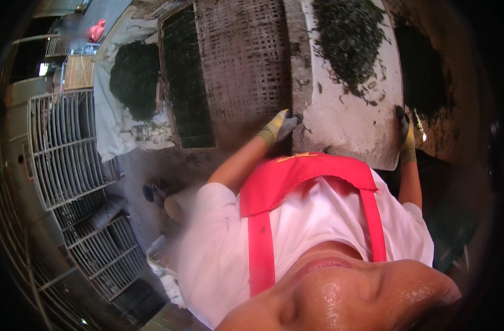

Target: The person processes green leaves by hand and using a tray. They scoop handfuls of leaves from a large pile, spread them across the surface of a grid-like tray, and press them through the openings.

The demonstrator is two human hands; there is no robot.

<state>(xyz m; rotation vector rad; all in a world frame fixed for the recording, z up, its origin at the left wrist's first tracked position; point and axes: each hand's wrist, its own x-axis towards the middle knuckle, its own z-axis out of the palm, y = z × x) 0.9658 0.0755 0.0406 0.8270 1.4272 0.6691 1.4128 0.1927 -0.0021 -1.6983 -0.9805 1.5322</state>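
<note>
A pale, scuffed board [346, 129] with a rounded near corner lies in front of my chest. On its far part rests a heap of dark green leafy shreds [348, 41], with loose bits scattered toward me. My left hand [283, 126], in a yellow and grey work glove, is closed at the board's left edge. At the right edge my right hand [406, 132], gloved alike, grips the board with its dark fingertips along the rim. The undersides of both hands are hidden.
Left of the board lies a woven slatted mat [244, 60], then a framed dark panel [187, 83]. Dark heaps sit on a pale sheet [135, 80] at the left and beyond the board [425, 71] at the right. Metal racks [70, 146] stand far left.
</note>
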